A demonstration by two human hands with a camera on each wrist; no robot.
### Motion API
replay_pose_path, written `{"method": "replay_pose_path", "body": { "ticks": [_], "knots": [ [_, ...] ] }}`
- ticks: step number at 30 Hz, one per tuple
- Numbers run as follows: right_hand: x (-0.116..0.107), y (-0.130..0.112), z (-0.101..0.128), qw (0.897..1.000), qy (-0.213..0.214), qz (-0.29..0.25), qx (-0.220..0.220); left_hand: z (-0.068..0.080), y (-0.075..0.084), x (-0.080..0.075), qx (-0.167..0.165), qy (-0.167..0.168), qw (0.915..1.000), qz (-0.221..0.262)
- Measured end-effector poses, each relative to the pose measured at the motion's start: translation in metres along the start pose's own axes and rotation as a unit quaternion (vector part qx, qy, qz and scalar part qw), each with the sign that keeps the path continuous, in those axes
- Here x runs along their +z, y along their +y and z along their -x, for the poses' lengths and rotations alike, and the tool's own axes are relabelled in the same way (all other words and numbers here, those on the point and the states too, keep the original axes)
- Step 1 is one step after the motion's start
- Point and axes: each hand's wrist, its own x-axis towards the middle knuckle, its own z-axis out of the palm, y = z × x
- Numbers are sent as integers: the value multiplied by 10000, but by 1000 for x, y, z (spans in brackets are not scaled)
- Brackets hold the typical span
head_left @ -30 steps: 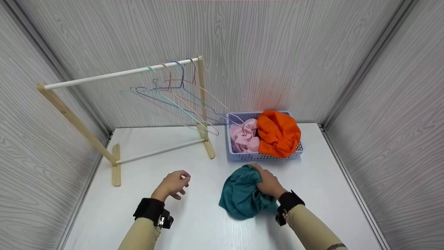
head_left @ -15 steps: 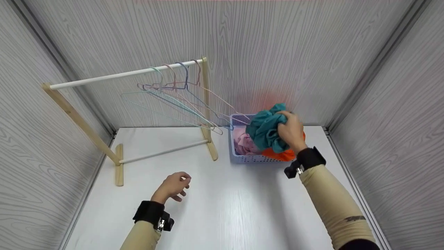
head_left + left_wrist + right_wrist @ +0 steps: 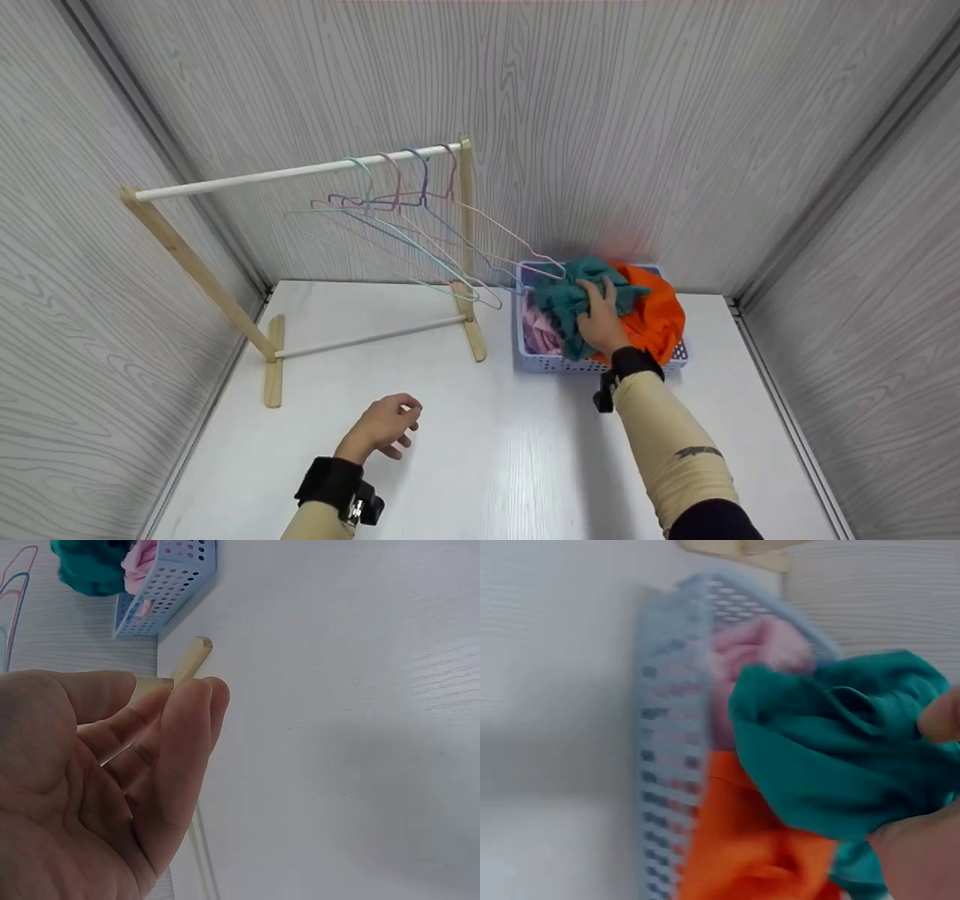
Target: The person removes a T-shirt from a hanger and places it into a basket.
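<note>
Grey wood-grain walls close in a white table (image 3: 480, 465) on three sides. At the back right of it sits a pale blue basket (image 3: 559, 363) with holes in its walls, and the right hand (image 3: 600, 322) is down on top of it, fingers curled into a bunched teal cloth (image 3: 570, 300). That cloth lies in the basket over a pink cloth (image 3: 536, 334) and against an orange cloth (image 3: 652, 315) that bulges over the rim. To the left stands a wooden rack (image 3: 225, 300) with thin wire hangers (image 3: 405, 225) crowded at the right end of its rail. The left hand (image 3: 384, 427) rests near the front of the table, well apart from the basket, fingers loosely curled and holding nothing
</note>
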Motion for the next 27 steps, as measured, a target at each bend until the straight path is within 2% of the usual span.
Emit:
{"method": "replay_pose_path", "body": {
  "ticks": [2,5,7,10,13,15,21,27],
  "knots": [
    [11,11,7,9985,288,462,-74,1,-2,1,-45,-80,10000,-12],
    [19,19,14,9895,930,1102,-27,2,-3,1,-94,-67,9999,-43],
    [20,20,17,9849,1077,1349,113,3,-3,0,-113,-48,9999,-89],
    [16,21,21,9875,694,1402,192,2,1,-2,-105,-29,9998,-145],
    [9,22,26,9920,226,1227,197,-1,8,-4,-39,-65,9998,-202],
    [2,22,30,9937,59,1103,207,-6,15,-5,20,-93,9997,-223],
    [-22,18,42,9949,-87,982,209,-22,39,-10,235,-106,9990,-364],
    [-28,17,57,9917,-297,1244,104,-30,51,-14,551,159,9961,-670]
  ]
}}
